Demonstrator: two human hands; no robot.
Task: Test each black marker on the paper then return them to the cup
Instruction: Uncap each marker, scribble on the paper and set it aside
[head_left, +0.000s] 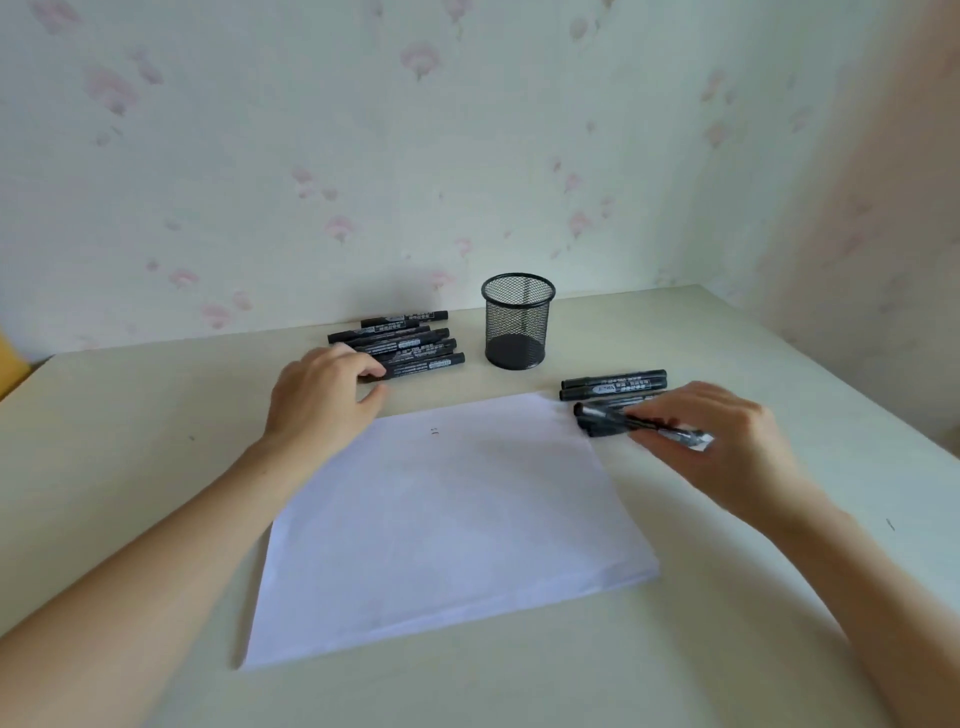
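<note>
Right fingers: your right hand (727, 441), at centre right of the frame, has its fingers closed around a black plastic marker (613, 415) that lies roughly level, cap end pointing left over the paper's upper right corner; motion blur hides the barrel's far end.
Left fingers: your left hand (322, 395), left of centre, is loosely curled with thumb and forefinger parted, fingertips touching the near end of the pile of markers; I cannot tell whether they have gripped one.
Left pile: black markers with grey printed labels (405, 343) lie stacked side by side, just left of the cup; about seven show, though overlap makes the count uncertain.
Right group: two capped black markers (613, 384) lie parallel above your right hand, with at least one more part hidden under your fingers.
Cup: one black wire-mesh cylindrical pen cup (517, 322) stands upright at upper centre, between the two groups, with no marker in it.
Paper: one white sheet (441, 519) lies flat at centre frame, turned slightly, with a tiny dark mark (434, 430) near its upper edge.
Table: the pale cream tabletop (727, 649) carries everything, against floral wallpaper (363, 130).
</note>
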